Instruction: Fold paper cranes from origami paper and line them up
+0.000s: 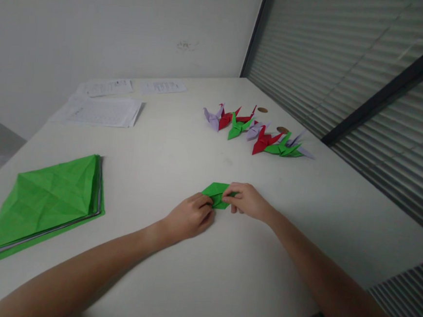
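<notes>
A small piece of folded green paper [216, 187] lies on the white table between my hands. My left hand [191, 216] grips its near left side, fingers curled in. On the right, my right hand [245, 200] pinches the paper's other end between thumb and fingers. Creases and layered flaps show on the part left uncovered; both ends are partly hidden under my fingers. Beyond my hands stands a cluster of folded paper cranes in red, green and lilac, among them a red crane [266, 141] and a green crane [238, 127].
A stack of creased green paper sheets [53, 190] lies at the left. Printed papers [101, 111] rest at the back left, near the wall. Two round brown discs [262, 110] sit behind the cranes. Window blinds [350, 67] border the table's right edge.
</notes>
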Demonstrator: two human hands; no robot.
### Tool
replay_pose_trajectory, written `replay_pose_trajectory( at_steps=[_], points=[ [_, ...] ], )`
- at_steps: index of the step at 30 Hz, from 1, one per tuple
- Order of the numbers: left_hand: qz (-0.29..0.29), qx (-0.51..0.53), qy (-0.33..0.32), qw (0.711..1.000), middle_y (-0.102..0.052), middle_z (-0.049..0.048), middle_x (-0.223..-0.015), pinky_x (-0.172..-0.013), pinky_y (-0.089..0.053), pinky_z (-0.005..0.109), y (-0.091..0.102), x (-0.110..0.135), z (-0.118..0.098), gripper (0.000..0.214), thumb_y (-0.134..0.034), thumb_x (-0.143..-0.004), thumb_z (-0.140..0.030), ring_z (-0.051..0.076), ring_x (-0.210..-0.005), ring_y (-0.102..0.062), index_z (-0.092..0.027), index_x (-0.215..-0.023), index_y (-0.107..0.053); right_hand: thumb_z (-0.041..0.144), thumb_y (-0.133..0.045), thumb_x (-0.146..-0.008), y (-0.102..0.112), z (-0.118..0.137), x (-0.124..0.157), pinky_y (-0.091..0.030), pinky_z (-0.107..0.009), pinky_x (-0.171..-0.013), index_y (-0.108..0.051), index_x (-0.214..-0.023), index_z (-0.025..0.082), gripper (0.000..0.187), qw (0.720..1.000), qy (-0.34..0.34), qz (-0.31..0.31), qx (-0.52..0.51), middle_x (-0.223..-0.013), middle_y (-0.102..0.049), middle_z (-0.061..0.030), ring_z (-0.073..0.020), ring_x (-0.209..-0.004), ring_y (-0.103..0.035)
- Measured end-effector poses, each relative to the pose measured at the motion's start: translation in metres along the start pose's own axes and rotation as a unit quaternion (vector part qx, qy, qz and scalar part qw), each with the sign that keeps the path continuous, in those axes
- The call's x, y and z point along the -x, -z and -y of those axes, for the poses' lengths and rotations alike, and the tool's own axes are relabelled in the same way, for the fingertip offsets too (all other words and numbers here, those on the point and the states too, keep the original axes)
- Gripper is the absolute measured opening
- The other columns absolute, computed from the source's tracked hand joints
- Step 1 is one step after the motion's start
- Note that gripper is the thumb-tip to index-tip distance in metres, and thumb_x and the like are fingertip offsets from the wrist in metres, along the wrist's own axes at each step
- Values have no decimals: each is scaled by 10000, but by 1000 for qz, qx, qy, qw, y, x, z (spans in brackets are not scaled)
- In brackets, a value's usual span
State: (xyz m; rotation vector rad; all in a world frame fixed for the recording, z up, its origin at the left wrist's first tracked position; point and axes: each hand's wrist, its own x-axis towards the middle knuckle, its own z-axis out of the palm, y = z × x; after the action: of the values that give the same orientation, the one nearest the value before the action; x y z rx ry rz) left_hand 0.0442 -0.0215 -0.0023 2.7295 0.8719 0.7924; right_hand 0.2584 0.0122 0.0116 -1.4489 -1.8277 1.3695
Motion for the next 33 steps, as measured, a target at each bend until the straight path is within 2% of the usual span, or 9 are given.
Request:
replay_pose_trajectory(
  at_steps=[3, 8, 14, 17, 22, 33],
  points=[
    [-3, 1, -8, 1000, -649, 105, -846, -757, -573, 355, 0, 1, 0, 255, -438, -935, -179, 193, -815, -623, -127, -788, -640, 339, -674, -751, 0, 1, 0, -353, -187, -359, -607, -750, 170, 181, 999, -32, 8, -27, -525, -574, 20, -96, -419, -533],
    [2, 25, -31, 999, -670, 105, -896, -755, -574, 350, 2, 2, -3, 245, -437, -946, -192, 194, -837, -637, -105, -1125, -581, 304, -681, -750, 1, 3, 0, -356, -186, -369, -601, -765, 160, 165, 998, -45, 21, -39, -487, -578, 30, -76, -371, -479],
    [-36, -33, -91, 995, -652, 128, -1121, -820, -553, 364, 2, 5, -6, 165, -481, -924, -188, 212, -916, -640, -126, -947, -632, 349, -705, -725, 0, 0, -2, -417, -199, -403, -590, -743, 162, 221, 998, -25, 26, -53, -541, -565, 26, -97, -458, -536],
    [-19, -61, -86, 994, -663, 120, -1056, -771, -540, 369, 3, 4, -6, 177, -481, -924, -204, 215, -873, -629, -132, -948, -640, 364, -706, -726, -1, -1, -2, -427, -198, -402, -585, -744, 165, 234, 998, -28, 25, -51, -557, -555, 25, -99, -482, -539],
    [27, -52, -46, 997, -657, 108, -952, -738, -519, 365, 3, 2, -4, 206, -458, -938, -210, 212, -858, -612, -142, -999, -642, 307, -678, -757, -1, 4, 1, -393, -177, -380, -574, -742, 170, 173, 999, -38, 16, -25, -543, -551, 31, -82, -448, -511],
    [34, -68, -53, 996, -654, 95, -901, -710, -488, 347, -1, 4, -2, 236, -445, -945, -241, 207, -827, -586, -151, -1008, -654, 286, -691, -756, 0, 13, 3, -365, -184, -384, -573, -728, 176, 163, 998, -53, 9, -12, -493, -540, 44, -83, -417, -498]
  ],
)
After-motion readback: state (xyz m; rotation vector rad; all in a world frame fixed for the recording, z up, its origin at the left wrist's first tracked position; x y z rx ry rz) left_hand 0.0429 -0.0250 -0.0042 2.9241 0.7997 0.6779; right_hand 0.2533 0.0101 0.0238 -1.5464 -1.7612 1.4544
